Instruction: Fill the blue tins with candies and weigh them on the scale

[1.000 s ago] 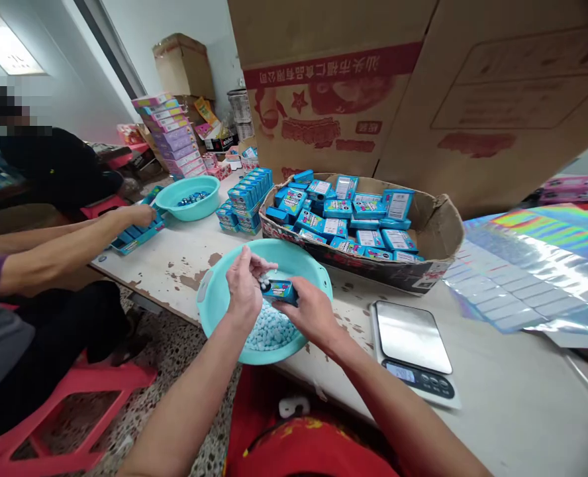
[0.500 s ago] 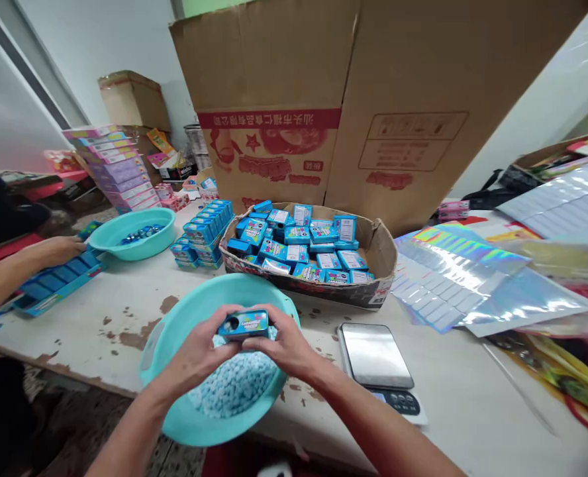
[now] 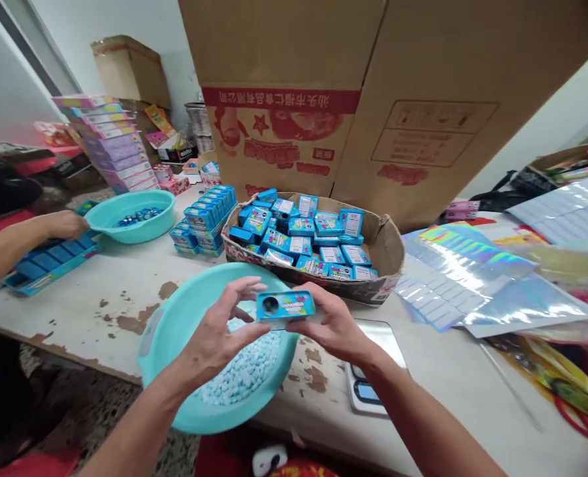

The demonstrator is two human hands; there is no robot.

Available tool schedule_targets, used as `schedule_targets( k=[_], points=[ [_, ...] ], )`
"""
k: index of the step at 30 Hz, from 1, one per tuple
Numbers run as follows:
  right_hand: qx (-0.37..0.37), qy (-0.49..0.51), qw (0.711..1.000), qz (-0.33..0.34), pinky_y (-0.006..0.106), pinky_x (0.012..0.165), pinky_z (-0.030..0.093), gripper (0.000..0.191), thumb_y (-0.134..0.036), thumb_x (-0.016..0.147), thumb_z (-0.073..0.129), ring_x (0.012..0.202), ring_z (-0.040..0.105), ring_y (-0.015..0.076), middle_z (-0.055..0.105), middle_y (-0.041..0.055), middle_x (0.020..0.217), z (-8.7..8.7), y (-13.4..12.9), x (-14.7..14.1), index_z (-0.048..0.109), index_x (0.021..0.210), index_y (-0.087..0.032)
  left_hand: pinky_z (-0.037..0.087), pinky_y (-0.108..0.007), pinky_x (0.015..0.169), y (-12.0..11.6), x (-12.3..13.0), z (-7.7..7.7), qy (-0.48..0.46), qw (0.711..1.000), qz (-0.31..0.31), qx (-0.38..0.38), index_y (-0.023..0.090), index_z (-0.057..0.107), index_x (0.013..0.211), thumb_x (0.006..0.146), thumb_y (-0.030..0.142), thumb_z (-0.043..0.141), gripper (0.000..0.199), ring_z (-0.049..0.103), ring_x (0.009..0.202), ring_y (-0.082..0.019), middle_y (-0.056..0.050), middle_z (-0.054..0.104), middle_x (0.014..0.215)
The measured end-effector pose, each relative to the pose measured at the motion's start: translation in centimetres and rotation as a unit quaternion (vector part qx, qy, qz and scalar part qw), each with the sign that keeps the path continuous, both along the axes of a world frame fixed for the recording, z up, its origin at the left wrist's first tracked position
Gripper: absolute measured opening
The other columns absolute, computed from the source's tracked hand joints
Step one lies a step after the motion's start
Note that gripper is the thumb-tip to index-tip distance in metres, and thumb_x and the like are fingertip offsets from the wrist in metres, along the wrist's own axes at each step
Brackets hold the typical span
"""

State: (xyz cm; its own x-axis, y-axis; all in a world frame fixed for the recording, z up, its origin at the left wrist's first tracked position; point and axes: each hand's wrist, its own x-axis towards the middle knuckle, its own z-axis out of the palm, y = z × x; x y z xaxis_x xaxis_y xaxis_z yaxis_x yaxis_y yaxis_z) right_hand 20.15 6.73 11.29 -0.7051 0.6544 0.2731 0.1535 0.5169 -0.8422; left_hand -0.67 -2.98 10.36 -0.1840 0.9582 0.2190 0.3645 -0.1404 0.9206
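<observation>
A small blue candy box (image 3: 294,304) with a round dark hole on its face is held over the basin's right side. My right hand (image 3: 332,326) grips its right end between thumb and fingers. Just off the box's left end, my left hand (image 3: 213,331) has thumb and fingers spread with nothing between them. Below both hands stands a turquoise basin (image 3: 182,318), partly filled with small pale-blue candies (image 3: 247,371). Behind it, a cut-down carton (image 3: 391,255) holds many similar blue boxes (image 3: 301,226). My right forearm partly covers a kitchen scale (image 3: 381,338).
Stacked blue boxes (image 3: 204,218) stand left of the carton. A second turquoise basin (image 3: 157,228) holds dark blue pieces. Another person's hand (image 3: 65,225) is over a blue tray (image 3: 50,265). Shiny sticker sheets (image 3: 453,285) lie right; a large cardboard box (image 3: 289,46) rises behind.
The blue candy box has moved right with my right hand. My left hand has let go of it and spread its fingers. The scale is now partly covered by my right arm.
</observation>
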Motion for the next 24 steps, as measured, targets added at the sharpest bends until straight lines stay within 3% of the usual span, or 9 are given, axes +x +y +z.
schedule_targets(
  k=[4, 8, 11, 14, 17, 19, 22, 24],
  points=[
    [0.014, -0.048, 0.986, -0.159, 0.029, 0.079, 0.051, 0.028, -0.037, 0.077, 0.070, 0.089, 0.063, 0.0193, 0.067, 0.0019, 0.097, -1.0, -0.4, 7.8, 0.064, 0.101, -0.023, 0.052, -0.035, 0.077, 2.6, -1.1, 0.3, 0.040, 0.998, 0.030, -0.036, 0.026, 0.058, 0.116, 0.078, 0.044, 0.062, 0.043, 0.061, 0.104, -0.026, -0.009, 0.061, 0.122],
    [-0.013, -0.100, 0.953, -0.285, 0.031, 0.073, 0.054, 0.028, -0.042, 0.076, 0.069, 0.083, 0.065, 0.0218, 0.070, 0.0020, 0.090, -4.4, -0.2, 14.8, 0.067, 0.097, -0.024, 0.048, -0.036, 0.086, 10.1, -2.1, 0.5, 0.192, 0.981, 0.035, -0.020, 0.021, 0.058, 0.116, 0.083, 0.043, 0.052, 0.040, 0.060, 0.103, -0.025, -0.010, 0.062, 0.119],
    [-0.029, -0.097, 0.938, -0.331, 0.035, 0.073, 0.056, 0.030, -0.046, 0.074, 0.069, 0.081, 0.067, 0.0241, 0.072, 0.0027, 0.088, -7.2, 0.0, 17.5, 0.068, 0.095, -0.024, 0.040, -0.040, 0.098, 17.0, -2.5, 0.4, 0.380, 0.922, 0.034, -0.069, 0.021, 0.056, 0.121, 0.085, 0.033, 0.049, 0.039, 0.051, 0.118, -0.028, -0.012, 0.057, 0.128],
    [-0.043, -0.066, 0.929, -0.363, 0.041, 0.081, 0.057, 0.046, -0.048, 0.071, 0.070, 0.095, 0.067, 0.0276, 0.070, 0.0053, 0.106, -8.8, 0.0, 18.6, 0.064, 0.110, -0.026, 0.036, -0.051, 0.097, 21.9, -3.6, -0.2, 0.472, 0.860, 0.093, -0.168, 0.017, 0.055, 0.122, 0.079, 0.031, 0.056, 0.045, 0.042, 0.126, -0.039, -0.021, 0.051, 0.133],
    [-0.029, -0.029, 0.907, -0.420, 0.046, 0.091, 0.053, 0.069, -0.048, 0.067, 0.073, 0.115, 0.058, 0.0302, 0.059, 0.0087, 0.128, -9.2, -0.8, 19.8, 0.051, 0.130, -0.028, 0.040, -0.054, 0.088, 23.9, -5.2, -1.3, 0.488, 0.829, 0.099, -0.254, 0.012, 0.060, 0.111, 0.063, 0.035, 0.071, 0.054, 0.052, 0.113, -0.044, -0.027, 0.059, 0.118],
    [-0.034, -0.007, 0.882, -0.470, 0.048, 0.092, 0.052, 0.070, -0.050, 0.068, 0.071, 0.116, 0.057, 0.0307, 0.057, 0.0109, 0.128, -9.2, -1.7, 21.0, 0.050, 0.131, -0.026, 0.042, -0.050, 0.084, 24.2, -6.3, -2.2, 0.502, 0.808, 0.081, -0.299, 0.013, 0.060, 0.109, 0.054, 0.038, 0.076, 0.063, 0.058, 0.104, -0.042, -0.026, 0.064, 0.108],
    [-0.060, 0.004, 0.849, -0.526, 0.050, 0.092, 0.052, 0.065, -0.055, 0.070, 0.069, 0.108, 0.061, 0.0300, 0.059, 0.0117, 0.122, -9.0, -3.1, 22.7, 0.054, 0.125, -0.024, 0.042, -0.048, 0.085, 24.8, -7.3, -3.3, 0.528, 0.787, 0.062, -0.314, 0.015, 0.053, 0.120, 0.059, 0.050, 0.070, 0.072, 0.057, 0.109, -0.041, -0.025, 0.061, 0.115],
    [-0.072, -0.006, 0.841, -0.536, 0.049, 0.091, 0.053, 0.060, -0.056, 0.072, 0.067, 0.106, 0.061, 0.0289, 0.059, 0.0112, 0.120, -8.8, -3.9, 23.6, 0.056, 0.121, -0.023, 0.042, -0.049, 0.086, 25.5, -7.4, -3.9, 0.546, 0.780, 0.069, -0.296, 0.018, 0.049, 0.125, 0.062, 0.054, 0.067, 0.075, 0.051, 0.116, -0.042, -0.024, 0.054, 0.126]
  ],
)
